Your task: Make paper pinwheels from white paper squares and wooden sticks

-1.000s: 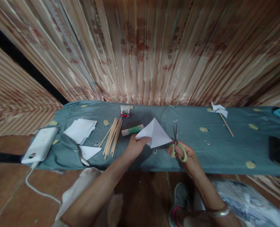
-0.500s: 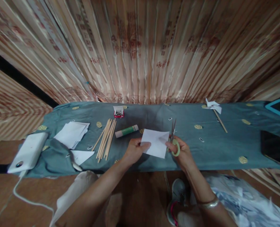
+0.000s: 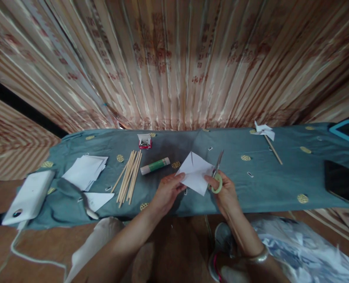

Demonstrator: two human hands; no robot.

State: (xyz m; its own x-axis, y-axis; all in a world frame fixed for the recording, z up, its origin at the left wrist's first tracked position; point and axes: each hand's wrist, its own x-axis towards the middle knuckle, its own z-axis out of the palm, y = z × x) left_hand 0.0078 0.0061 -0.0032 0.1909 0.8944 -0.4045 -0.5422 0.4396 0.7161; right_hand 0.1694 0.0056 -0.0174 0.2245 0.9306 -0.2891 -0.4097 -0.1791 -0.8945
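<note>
My left hand [image 3: 167,190] has its grip pinched on the near-left corner of the white paper square [image 3: 194,175], which I hold just above the table [image 3: 274,184] in front of me. My right hand [image 3: 225,192] is clamped through the green handles of the scissors [image 3: 217,175]. The blades lie beside the paper's right edge and look nearly together, though the blur leaves me unsure. A short dark line at the far corner may be one cut already made; the other corners look whole. One finished pinwheel [image 3: 264,129] lies far right. The wooden sticks [image 3: 128,175], glue stick [image 3: 155,166] and pin box [image 3: 144,141] sit to my left, and I judge this sheet has met none of them yet.
</note>
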